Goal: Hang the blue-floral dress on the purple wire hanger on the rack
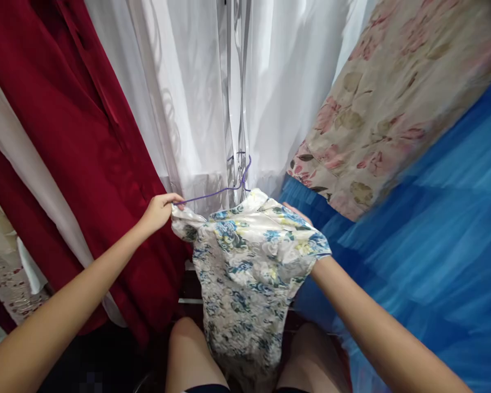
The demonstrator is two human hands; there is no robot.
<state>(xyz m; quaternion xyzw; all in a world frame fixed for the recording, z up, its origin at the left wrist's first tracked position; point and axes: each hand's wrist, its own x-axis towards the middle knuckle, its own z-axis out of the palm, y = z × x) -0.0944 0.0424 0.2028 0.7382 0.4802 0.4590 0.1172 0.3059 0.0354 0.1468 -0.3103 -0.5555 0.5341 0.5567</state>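
Note:
A white dress with blue and yellow flowers [245, 262] hangs in front of me, its lower part between my knees. My left hand [161, 212] is closed at its left shoulder, pinching the end of a thin purple clothes hanger [213, 195]. The hanger's hook is up at the white straps; its right arm disappears under the cloth. My right hand [298, 212] is at the right shoulder of the dress, mostly covered by the fabric. Only a strip of finger shows beyond the shoulder edge, and how the rest is curled is hidden.
Long dark red garments [77, 136] hang on the left, with beige sequined cloth [8, 262] beyond. Sheer white fabric [188, 93] and narrow white straps [235, 93] hang ahead. On the right are a pink-flowered cloth [376, 120] and blue tulle [425, 234]. My knees [192, 349] are below.

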